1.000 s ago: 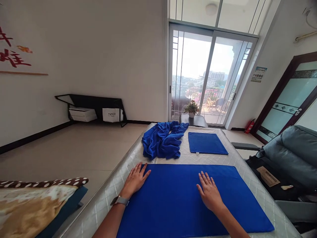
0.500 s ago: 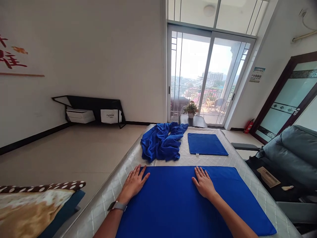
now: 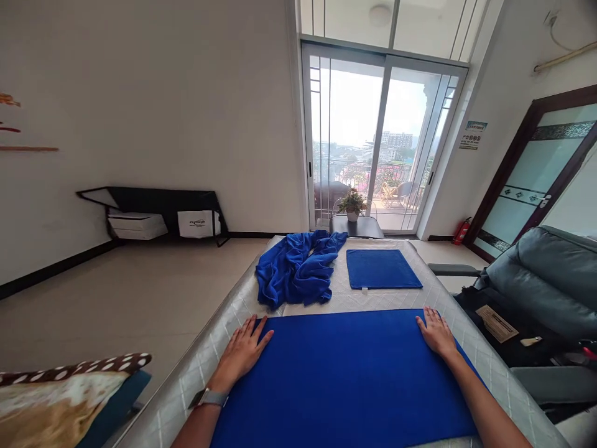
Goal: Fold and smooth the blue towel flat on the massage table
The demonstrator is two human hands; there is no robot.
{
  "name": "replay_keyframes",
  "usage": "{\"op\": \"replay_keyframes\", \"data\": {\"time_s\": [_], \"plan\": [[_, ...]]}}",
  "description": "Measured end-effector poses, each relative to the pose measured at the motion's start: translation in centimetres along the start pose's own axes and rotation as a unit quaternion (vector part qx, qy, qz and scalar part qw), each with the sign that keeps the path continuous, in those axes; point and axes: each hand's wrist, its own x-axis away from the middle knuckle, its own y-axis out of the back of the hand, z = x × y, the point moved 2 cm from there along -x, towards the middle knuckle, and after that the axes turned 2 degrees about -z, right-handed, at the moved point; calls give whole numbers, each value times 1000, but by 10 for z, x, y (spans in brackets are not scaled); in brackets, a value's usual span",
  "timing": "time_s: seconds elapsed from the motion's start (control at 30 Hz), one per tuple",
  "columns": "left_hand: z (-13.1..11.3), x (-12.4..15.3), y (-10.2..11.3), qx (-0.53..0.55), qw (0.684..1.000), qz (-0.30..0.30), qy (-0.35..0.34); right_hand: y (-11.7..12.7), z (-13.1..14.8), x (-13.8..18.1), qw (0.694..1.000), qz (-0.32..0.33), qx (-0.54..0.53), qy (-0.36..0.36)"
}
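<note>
A large blue towel (image 3: 345, 367) lies spread flat on the quilted mattress (image 3: 200, 367) in front of me. My left hand (image 3: 242, 351) rests flat on its far left corner, fingers stretched out, a watch on the wrist. My right hand (image 3: 436, 334) lies flat on the far right corner, fingers spread. Neither hand holds anything. Beyond the towel, a folded blue towel (image 3: 381, 269) lies square on the mattress, and a heap of crumpled blue towels (image 3: 296, 267) sits to its left.
A grey sofa (image 3: 545, 280) with a cardboard tag stands at the right. A patterned cushion (image 3: 60, 398) lies at the lower left. A small dark table with a potted plant (image 3: 352, 204) stands before the glass balcony doors. A black rack with boxes (image 3: 158, 218) lines the left wall.
My right hand has slid from the towel's middle out to its far right corner. The left hand stays on the left corner. The view has shifted slightly.
</note>
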Motion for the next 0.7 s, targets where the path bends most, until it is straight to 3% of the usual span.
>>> {"op": "replay_keyframes", "data": {"time_s": [0.27,0.4,0.47,0.57,0.7], "plan": [[0,-3,13,41,998,33,43,12,6,1,999,-4,8,-45],[-3,-7,25,70,995,17,70,23,22,6,997,-33,22,-69],[-3,-9,31,81,994,-3,76,27,46,15,996,-59,30,-54],[-4,-11,39,86,992,-33,81,30,107,38,995,-85,16,43],[-6,-11,45,85,992,-42,83,32,211,86,968,-8,-84,238]]}}
